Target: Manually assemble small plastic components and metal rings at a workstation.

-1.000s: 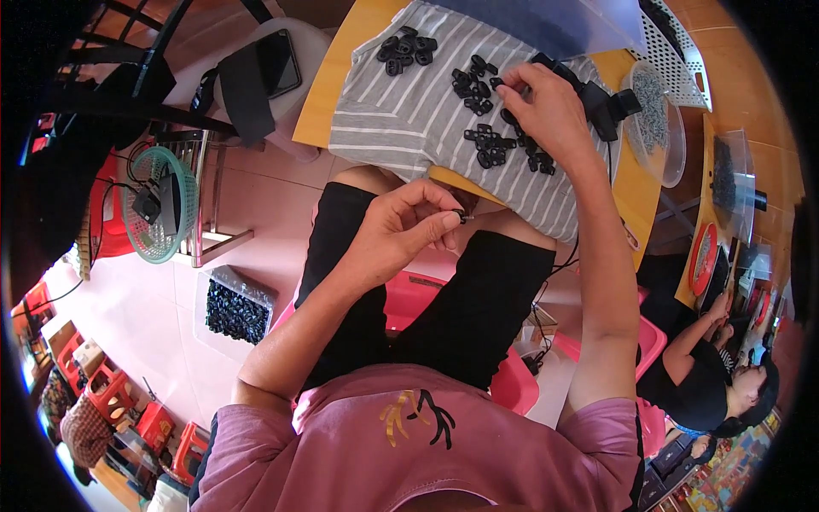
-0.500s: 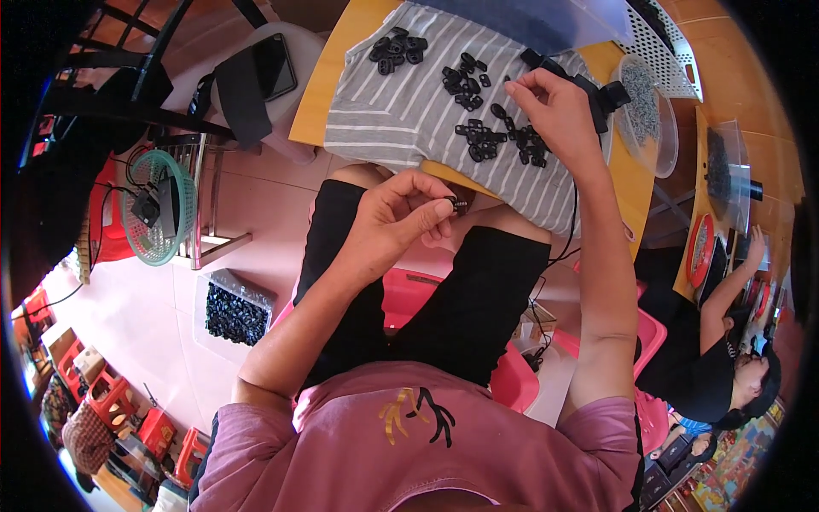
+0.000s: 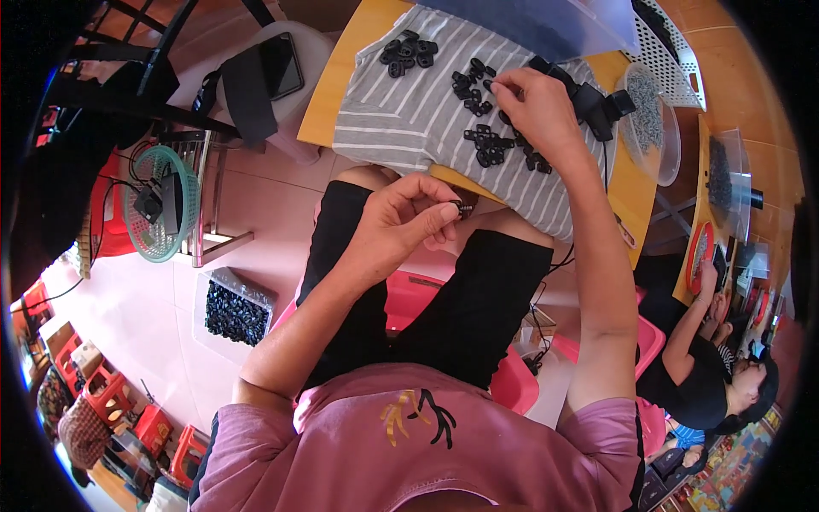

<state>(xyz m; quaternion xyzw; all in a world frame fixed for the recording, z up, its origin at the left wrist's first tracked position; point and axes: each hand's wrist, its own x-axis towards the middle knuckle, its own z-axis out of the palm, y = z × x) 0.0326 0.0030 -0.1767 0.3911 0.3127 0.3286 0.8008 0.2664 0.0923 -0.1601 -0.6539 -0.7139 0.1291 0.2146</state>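
My left hand (image 3: 408,215) is closed in a pinch above my lap, holding a small black plastic part (image 3: 465,207) with a silvery coil, like a spring, at its end. My right hand (image 3: 539,109) reaches over the grey striped cloth (image 3: 384,119). Its thumb and index finger come together at a small black piece (image 3: 488,84) beside a pile of black plastic parts (image 3: 467,96). Below that hand lie more black parts (image 3: 490,145), some partly hidden by it. Another cluster of black parts (image 3: 408,53) rests farther left on the cloth.
A clear tub of small silvery pieces (image 3: 646,111) stands right of the cloth, near black devices (image 3: 597,107). A blue translucent bin (image 3: 563,26) is at the back. Left on the floor sits a box of dark parts (image 3: 235,314). A co-worker (image 3: 708,367) works at the right.
My right hand has shifted slightly left and up to the middle pile, its fingertips now at a small black piece. My left hand keeps its pinch. The co-worker's hand moved to the red tray.
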